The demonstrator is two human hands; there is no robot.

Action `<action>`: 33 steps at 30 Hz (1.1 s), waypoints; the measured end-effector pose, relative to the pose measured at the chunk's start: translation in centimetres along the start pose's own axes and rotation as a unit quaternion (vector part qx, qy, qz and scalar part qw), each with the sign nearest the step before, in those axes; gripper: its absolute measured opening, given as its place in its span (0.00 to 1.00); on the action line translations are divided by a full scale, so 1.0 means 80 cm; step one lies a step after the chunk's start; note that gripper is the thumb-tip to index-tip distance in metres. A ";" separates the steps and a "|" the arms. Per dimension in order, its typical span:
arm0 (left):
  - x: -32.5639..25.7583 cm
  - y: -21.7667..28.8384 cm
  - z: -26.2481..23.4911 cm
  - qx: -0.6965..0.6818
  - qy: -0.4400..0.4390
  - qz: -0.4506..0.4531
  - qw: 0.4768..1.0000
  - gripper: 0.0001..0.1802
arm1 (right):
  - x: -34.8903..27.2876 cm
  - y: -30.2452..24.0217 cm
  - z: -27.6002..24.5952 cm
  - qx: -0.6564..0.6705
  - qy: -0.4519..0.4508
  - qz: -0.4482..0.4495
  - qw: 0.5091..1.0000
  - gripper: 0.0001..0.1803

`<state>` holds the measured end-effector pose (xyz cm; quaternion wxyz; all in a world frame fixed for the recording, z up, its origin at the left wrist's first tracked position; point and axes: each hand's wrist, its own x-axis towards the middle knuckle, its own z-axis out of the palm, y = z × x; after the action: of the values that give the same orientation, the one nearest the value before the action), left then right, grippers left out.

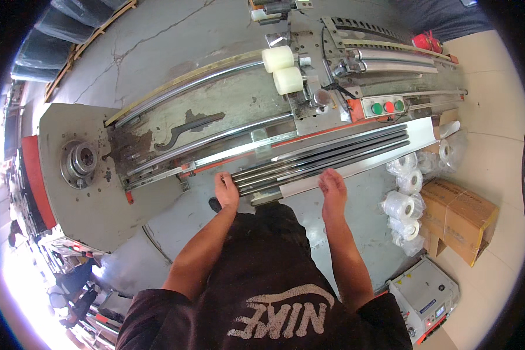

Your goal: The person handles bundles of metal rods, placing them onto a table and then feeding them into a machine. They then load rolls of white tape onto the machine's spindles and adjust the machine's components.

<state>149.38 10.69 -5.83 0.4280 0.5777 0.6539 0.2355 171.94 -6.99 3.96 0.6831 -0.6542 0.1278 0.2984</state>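
Observation:
Several long dark metal rods (332, 153), shiny toward their left ends, lie side by side in front of the machine. Their right part rests over a white sheet (361, 169). My left hand (226, 188) is closed around the left end of the rods; which of them it grips is partly hidden by the fingers. Beside the nearest rod, my right hand (332, 186) is raised with loosely bent fingers and nothing visible in it. Whether its fingertips touch that rod, I cannot tell.
Beyond the rods runs a long machine bed with a round chuck (80, 162), a hooked spanner (189, 129), cream rollers (283, 69) and a button box (385, 107). Plastic-wrapped rolls (403, 205), a cardboard box (458, 216) and a grey control box (423, 297) stand right.

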 end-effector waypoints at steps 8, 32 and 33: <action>0.013 0.000 -0.001 0.135 -0.010 -0.002 0.991 0.25 | 0.070 0.010 -0.042 0.123 0.062 0.044 0.989 0.08; -0.089 0.024 -0.254 0.032 0.043 -0.040 0.998 0.13 | -0.032 -0.023 -0.046 0.188 -0.183 0.091 0.961 0.25; -0.100 -0.010 -0.270 0.010 0.056 -0.073 0.996 0.14 | -0.048 -0.013 -0.048 0.157 -0.223 0.074 0.959 0.25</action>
<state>130.70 6.92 7.11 0.4008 0.5186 0.7196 0.2291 170.35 -11.63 6.59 0.7643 -0.4442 0.0655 0.4629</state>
